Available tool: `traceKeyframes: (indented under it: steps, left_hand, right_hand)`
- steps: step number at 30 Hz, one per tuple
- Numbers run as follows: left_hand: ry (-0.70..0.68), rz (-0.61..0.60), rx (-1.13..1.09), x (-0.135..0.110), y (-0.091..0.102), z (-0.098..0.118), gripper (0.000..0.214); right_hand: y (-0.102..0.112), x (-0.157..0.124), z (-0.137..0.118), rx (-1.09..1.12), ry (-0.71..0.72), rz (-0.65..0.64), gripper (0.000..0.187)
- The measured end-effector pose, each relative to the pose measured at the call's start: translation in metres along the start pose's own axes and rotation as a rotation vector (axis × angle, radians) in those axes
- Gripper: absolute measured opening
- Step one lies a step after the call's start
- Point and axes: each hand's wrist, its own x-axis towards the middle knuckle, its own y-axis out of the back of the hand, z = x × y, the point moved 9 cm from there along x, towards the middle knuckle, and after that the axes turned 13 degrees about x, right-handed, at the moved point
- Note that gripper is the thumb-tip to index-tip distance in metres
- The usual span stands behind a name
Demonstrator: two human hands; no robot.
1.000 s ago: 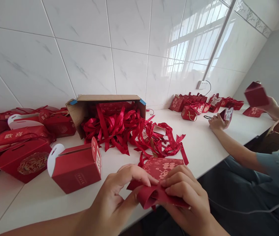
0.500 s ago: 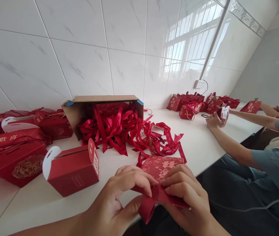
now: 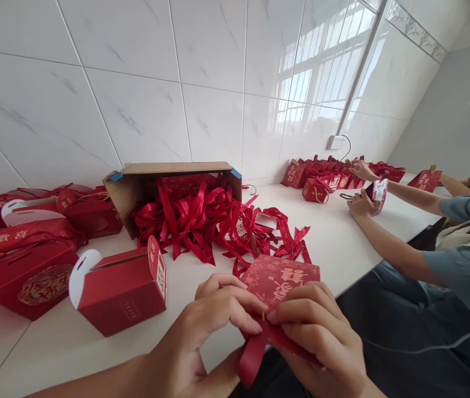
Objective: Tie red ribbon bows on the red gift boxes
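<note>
A red gift box (image 3: 278, 279) with pale gold lettering and floral print tilts over the table's front edge. My right hand (image 3: 322, 337) grips its near side, fingers curled over the top. From that near edge hangs a loop of red satin ribbon (image 3: 252, 362), with a small gold bit just above it. My left hand (image 3: 214, 331) pinches at this ribbon, its fingertips close to those of my right hand. Where the ribbon passes into the box is partly hidden by my fingers.
A cardboard box (image 3: 172, 167) on its side spills tangled red ribbons (image 3: 202, 215). At left stand a red handled box (image 3: 125, 293) and several other red boxes (image 3: 44, 276). A co-worker's hands (image 3: 363, 204) work at the right, near a row of red boxes (image 3: 322, 166).
The gift box has tipped so more of its printed face shows, and the gold bit is now visible. My right hand moved slightly right. A co-worker's hand reached to the row of boxes.
</note>
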Motion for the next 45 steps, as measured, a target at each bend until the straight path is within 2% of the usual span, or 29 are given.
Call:
traceKeyframes:
  steps: [5,8,13,15,20,27,45]
  left_hand:
    - [-0.055,0.035,0.09,0.001,0.005,0.008,0.033]
    - [-0.023,0.038,0.077,0.0,0.003,0.006,0.031]
    - [0.049,0.135,-0.08,-0.007,0.004,-0.004,0.032]
    - [0.042,0.136,-0.112,-0.008,0.003,-0.004,0.031]
    - [0.036,0.123,-0.121,-0.005,0.001,-0.003,0.031]
    - [0.109,0.225,-0.069,-0.01,0.003,-0.011,0.03]
    - [0.117,0.194,-0.032,-0.008,0.001,-0.008,0.028]
  right_hand:
    - [-0.003,0.001,0.001,0.014,-0.011,-0.004,0.014]
    - [-0.004,0.001,0.002,0.02,-0.017,0.013,0.015]
    - [-0.004,0.002,0.005,0.018,-0.055,0.042,0.017]
    - [-0.004,0.002,0.006,0.002,-0.075,0.057,0.018]
    - [-0.004,0.003,0.008,-0.048,-0.106,0.058,0.009]
    - [-0.004,0.001,0.015,0.036,-0.115,0.045,0.007]
    - [-0.008,-0.001,0.023,0.066,-0.205,0.029,0.007]
